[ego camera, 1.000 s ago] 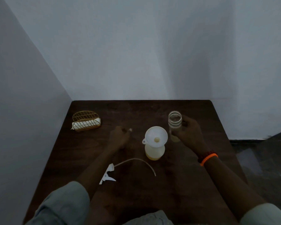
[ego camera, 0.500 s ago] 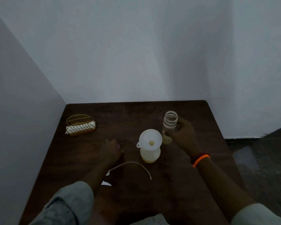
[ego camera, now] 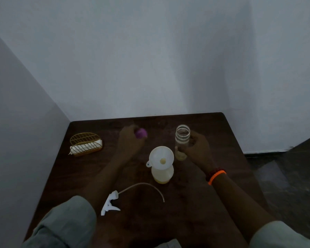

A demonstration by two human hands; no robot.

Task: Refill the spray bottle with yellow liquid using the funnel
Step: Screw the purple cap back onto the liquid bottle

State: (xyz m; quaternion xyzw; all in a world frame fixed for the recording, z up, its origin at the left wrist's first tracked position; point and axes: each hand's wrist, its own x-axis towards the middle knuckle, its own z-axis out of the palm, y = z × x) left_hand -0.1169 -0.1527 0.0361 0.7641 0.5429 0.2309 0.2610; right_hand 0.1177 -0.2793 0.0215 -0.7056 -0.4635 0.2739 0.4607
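Step in hand, by judgement: pouring done, source jar being closed up; spray bottle not yet reassembled.

- Spray bottle (ego camera: 162, 174): upright at bench (ego camera: 195, 203) centre, part full of yellow liquid, funnel (ego camera: 161, 157) seated in its neck.
- Jar (ego camera: 182, 141): clear, open-mouthed, just beside the bottle at 1 o'clock, a yellow remnant at the bottom. Right hand (ego camera: 197, 149) wrapped round its lower body, orange band (ego camera: 217, 176) on the wrist.
- Purple cap (ego camera: 140, 133): pinched in the left hand (ego camera: 130, 140), at 11 o'clock from the bottle, well apart from the jar mouth.
- Trigger head (ego camera: 109, 204): lying flat with its curved dip tube (ego camera: 147, 185) at 7 o'clock from the bottle, touched by neither hand.
- Gold wire rack (ego camera: 86, 144): far left of bench, idle.

Next move, likely: cap carried across to the jar mouth and screwed down; then funnel lifted out, trigger head threaded on. Calls for a steady jar and clearance past the funnel rim.
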